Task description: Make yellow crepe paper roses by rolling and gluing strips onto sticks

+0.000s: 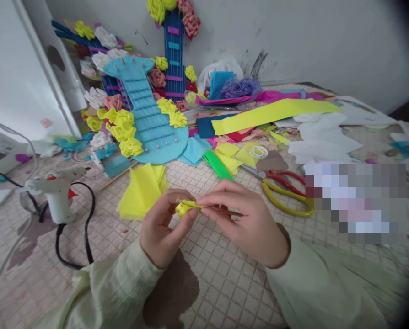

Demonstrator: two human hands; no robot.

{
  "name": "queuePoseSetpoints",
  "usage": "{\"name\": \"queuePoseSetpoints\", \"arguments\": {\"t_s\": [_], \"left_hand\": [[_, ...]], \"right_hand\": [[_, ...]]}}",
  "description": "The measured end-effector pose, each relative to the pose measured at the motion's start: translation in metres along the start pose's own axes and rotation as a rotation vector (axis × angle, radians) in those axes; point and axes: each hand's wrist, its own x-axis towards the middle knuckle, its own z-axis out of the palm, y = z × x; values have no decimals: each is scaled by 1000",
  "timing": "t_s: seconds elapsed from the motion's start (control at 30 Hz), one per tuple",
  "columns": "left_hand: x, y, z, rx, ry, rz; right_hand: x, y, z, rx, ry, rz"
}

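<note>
A small bunch of crumpled yellow paper [183,209] is held just above the desk [232,278], between the person's two hands. The left hand [160,226] pinches it, thumb below and fingers curled round behind. The right hand [247,219] has its thumb and fingertips closed on the bunch's right end, so both are clamped on the same piece. Pale green sleeves cover both forearms.

Just beyond the left hand lies a loose stack of yellow sheets [141,194], flat on the checked surface. Behind the right hand's fingers is a bright green strip-like object [218,165], its near end hidden. To the right of it, scissors [287,189] with one red and one yellow handle lie near a tape roll [258,152].

At the left stands a white glue gun [57,194], its black cord looping on the desk. Farther back, a light blue board [153,116] strung with threads leans upright, yellow paper flowers [122,128] along its edges; dark blue boards [174,55] stand behind. Right of these, a long yellow strip [276,116] and purple yarn [240,87] top a heap of coloured paper.
</note>
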Motion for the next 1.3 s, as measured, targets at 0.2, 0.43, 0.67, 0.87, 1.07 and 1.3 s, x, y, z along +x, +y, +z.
{"name": "queuePoseSetpoints", "arguments": {"t_s": [0.2, 0.43, 0.67, 0.87, 1.07, 1.3], "left_hand": [[1, 0, 0, -40, 26, -24], [1, 1, 1, -53, 36, -68], [0, 2, 2, -71, 60, -110], [1, 0, 4, -80, 75, -144], [2, 0, 4, -124, 79, -171], [3, -3, 3, -195, 83, -288]], "right_hand": [[0, 1, 1, -13, 0, -51], [-2, 0, 4, -4, 35, 67], [-5, 2, 9, -34, 94, 80], [-4, 3, 11, -108, 107, 16], [-4, 4, 11, -176, 119, -53], [-3, 10, 10, -214, 97, -75]]}}
